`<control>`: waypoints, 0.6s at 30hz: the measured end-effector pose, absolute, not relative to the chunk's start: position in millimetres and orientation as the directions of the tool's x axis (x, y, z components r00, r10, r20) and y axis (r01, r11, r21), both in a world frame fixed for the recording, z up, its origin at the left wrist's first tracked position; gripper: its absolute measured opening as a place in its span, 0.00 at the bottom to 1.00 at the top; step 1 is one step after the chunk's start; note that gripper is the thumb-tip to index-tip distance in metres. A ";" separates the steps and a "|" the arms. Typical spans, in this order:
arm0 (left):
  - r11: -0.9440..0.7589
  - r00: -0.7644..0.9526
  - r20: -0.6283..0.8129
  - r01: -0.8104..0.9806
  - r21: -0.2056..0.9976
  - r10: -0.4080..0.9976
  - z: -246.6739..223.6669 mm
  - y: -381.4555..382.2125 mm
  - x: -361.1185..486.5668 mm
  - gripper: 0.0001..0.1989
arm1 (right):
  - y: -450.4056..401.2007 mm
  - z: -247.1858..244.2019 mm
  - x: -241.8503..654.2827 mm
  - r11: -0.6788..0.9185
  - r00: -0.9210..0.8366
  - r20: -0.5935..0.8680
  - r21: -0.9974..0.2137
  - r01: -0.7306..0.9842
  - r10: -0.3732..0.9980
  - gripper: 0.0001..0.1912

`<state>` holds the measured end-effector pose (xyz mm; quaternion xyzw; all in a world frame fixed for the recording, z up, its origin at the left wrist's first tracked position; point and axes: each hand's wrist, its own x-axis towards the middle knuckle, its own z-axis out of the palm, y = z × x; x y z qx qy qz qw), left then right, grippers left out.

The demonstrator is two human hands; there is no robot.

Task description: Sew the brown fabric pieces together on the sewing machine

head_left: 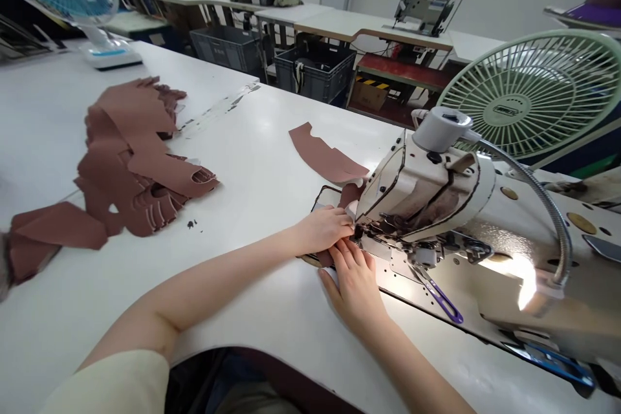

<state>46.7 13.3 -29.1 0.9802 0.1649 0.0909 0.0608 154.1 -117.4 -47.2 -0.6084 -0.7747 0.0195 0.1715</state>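
Head view: your brown piece (350,195) lies flat under the foot of the sewing machine (427,187). Your left hand (323,229) has its fingers curled closed on it, beside the needle; your right hand (354,288), just below, grips it with fingers slightly spread. A loose strip (327,154) and a cut pile (130,155) lie on the table (252,142).

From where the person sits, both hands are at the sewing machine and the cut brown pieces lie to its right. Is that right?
No: the cut brown pieces lie to the left of the sewing machine, as the head view shows. The left hand and right hand are at it.
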 end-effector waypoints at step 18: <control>-0.651 0.654 0.070 0.727 0.219 0.753 -25.2 88.7 10.4 0.28 | -117.7 -45.7 156.4 0.358 -0.285 0.263 -0.296 0.886 0.922 0.18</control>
